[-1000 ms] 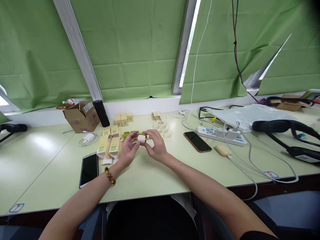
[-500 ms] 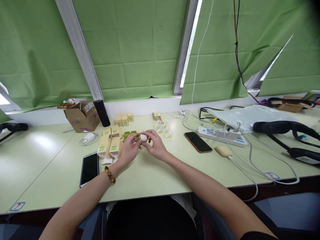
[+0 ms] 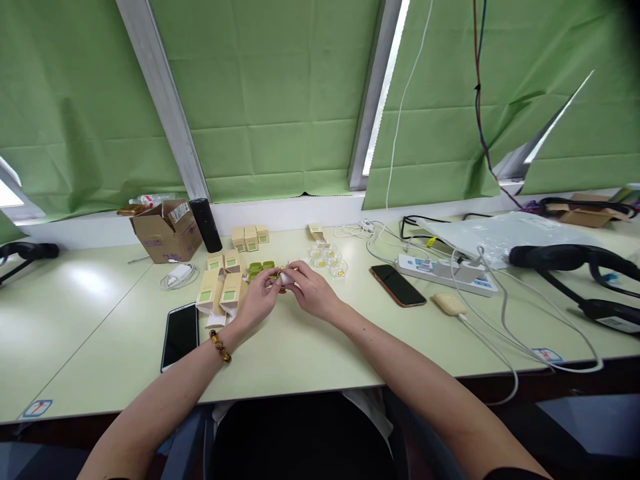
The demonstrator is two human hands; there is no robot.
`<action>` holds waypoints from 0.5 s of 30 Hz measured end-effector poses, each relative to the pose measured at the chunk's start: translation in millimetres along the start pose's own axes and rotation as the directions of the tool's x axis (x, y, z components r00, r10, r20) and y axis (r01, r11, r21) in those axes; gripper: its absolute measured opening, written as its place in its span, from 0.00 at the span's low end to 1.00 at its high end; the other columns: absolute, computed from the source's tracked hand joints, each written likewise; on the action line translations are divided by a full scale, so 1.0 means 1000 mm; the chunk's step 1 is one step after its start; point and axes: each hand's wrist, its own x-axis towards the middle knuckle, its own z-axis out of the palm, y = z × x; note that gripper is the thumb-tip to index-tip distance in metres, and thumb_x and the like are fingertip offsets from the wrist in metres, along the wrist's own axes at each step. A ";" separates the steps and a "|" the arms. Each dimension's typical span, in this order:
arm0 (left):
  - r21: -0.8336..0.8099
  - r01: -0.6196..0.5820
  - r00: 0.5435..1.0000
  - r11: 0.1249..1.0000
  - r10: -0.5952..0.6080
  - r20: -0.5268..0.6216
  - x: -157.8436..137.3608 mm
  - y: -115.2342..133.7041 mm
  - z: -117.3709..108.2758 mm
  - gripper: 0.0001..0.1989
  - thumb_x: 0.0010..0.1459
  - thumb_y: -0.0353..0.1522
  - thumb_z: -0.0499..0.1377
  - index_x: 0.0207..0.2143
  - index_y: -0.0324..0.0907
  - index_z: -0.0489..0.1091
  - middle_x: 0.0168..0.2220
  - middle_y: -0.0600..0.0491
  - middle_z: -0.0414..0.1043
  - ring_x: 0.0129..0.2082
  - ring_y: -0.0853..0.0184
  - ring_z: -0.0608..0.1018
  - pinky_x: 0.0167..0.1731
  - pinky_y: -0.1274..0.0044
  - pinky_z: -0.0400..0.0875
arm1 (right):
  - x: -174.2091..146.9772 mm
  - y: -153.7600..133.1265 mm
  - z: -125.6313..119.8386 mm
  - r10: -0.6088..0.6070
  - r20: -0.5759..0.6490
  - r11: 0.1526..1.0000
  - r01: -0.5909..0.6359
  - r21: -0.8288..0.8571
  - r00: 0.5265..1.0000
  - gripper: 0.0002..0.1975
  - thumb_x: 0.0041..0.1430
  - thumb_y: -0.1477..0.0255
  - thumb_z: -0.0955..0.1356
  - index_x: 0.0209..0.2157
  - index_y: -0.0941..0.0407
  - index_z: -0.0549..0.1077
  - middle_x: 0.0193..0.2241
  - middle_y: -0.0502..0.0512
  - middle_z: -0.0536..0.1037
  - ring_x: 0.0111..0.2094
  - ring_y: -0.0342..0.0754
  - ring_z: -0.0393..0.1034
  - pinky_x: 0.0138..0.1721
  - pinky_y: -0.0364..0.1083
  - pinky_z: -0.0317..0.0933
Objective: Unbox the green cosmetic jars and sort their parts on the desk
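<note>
A: Nearest us, a beaded bracelet [image 3: 221, 347] on the left wrist, and just outside that forearm a dark-screened phone [image 3: 181, 337] flat on the table [image 3: 300, 360].

B: And the fingers?

A: Gripping! The left hand [image 3: 257, 297] and the right hand [image 3: 315, 291] come together, thumbs and fingertips pinching one small white piece [image 3: 287, 279] between them.

B: So which hand is nearer to it?

A: Neither, they both touch it. It sits to the right of the left fingertips and to the left of the right ones, and it looks held clear of the tabletop.

B: Its long axis?

A: What shows seems to run crosswise, hand to hand, but the fingers cover so much that I can't swear to it.

B: Does it point anywhere?

A: Can't tell from here; its ends are lost under the fingertips.

B: What's round about?

A: Beside the left hand, tan cartons [image 3: 230, 293] with flaps towards us. Just past the left fingertips, olive-green cases [image 3: 263, 267]. Beyond the right hand, a cluster of clear cups [image 3: 330, 257] with yellow centres. Farther back, a row of little boxes [image 3: 250, 238], then the green blinds [image 3: 270, 100].
</note>
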 end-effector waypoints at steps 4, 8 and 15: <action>0.015 0.010 1.000 1.000 -0.010 -0.021 -0.001 -0.001 0.001 0.13 0.59 0.29 0.67 0.48 0.41 0.79 0.47 0.44 0.79 0.37 0.63 0.82 0.41 0.70 0.80 | 0.001 -0.002 -0.003 -0.017 0.046 0.997 0.021 -0.076 0.999 0.19 0.72 0.75 0.63 0.61 0.51 0.70 0.52 0.64 0.72 0.44 0.54 0.74 0.37 0.51 0.74; 0.101 -0.045 0.999 0.994 0.047 -0.022 -0.002 -0.004 0.001 0.14 0.59 0.28 0.66 0.48 0.44 0.79 0.50 0.44 0.79 0.43 0.59 0.81 0.45 0.68 0.80 | 0.001 -0.004 -0.005 -0.028 0.075 0.992 0.036 -0.119 0.997 0.18 0.73 0.72 0.64 0.61 0.52 0.69 0.52 0.64 0.73 0.42 0.54 0.75 0.37 0.51 0.73; 0.391 -0.199 0.976 0.899 0.218 -0.004 -0.005 0.004 0.002 0.16 0.57 0.25 0.64 0.47 0.47 0.79 0.48 0.46 0.79 0.48 0.53 0.77 0.60 0.59 0.70 | 0.001 -0.007 -0.001 -0.028 0.081 0.987 0.041 -0.157 0.996 0.16 0.73 0.72 0.63 0.59 0.55 0.68 0.52 0.66 0.75 0.43 0.56 0.76 0.37 0.51 0.72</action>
